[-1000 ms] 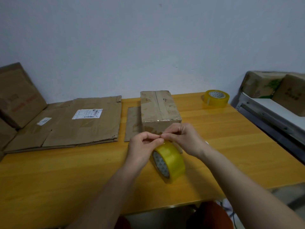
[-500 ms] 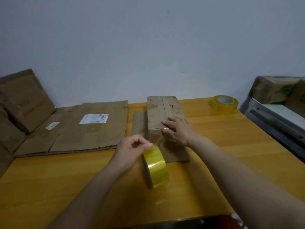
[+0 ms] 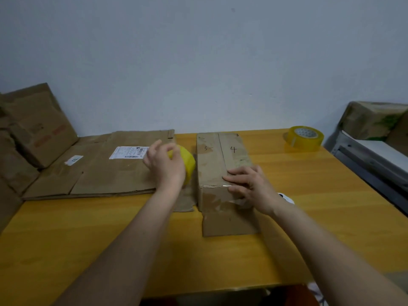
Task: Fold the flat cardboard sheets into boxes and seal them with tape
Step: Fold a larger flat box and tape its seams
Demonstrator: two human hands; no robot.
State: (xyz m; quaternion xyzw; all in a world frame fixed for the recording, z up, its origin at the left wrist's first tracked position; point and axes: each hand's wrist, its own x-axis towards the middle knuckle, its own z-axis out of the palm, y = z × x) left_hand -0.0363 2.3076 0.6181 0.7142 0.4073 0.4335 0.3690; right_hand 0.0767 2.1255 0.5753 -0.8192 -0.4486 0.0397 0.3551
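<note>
Two hands are busy in the head view, the only one we get. Left hand (image 3: 164, 165) grips the yellow roll (image 3: 187, 162), fingers curled round it, lifted just left of the box (image 3: 223, 166). Right hand (image 3: 250, 187) lies flat on the box's near top edge, fingers straight, pressing right where a shiny strip of tape (image 3: 227, 186) crosses the corner. No tape is visible running between roll and box; too blurred to tell whether it has been cut.

Judging the step: smoothing the strip down. To do it well, rub the palm along the seam and over the edge, keep the box pinned to the table (image 3: 331, 217), and keep the roll clear so nothing sticks back.

Around the grips: beyond and left of the left hand lies a flat sheet (image 3: 106, 171) with a white label (image 3: 129, 152), waiting its turn. A loose flap (image 3: 229, 224) sticks out under the box, toward the wrist side of the right hand. A spare roll (image 3: 304, 139) sits well beyond and to the right. Stacked cardboard (image 3: 39, 129) leans far left. Nothing blocks the pressing hand; the flat sheet crowds the left hand's set-down space.
</note>
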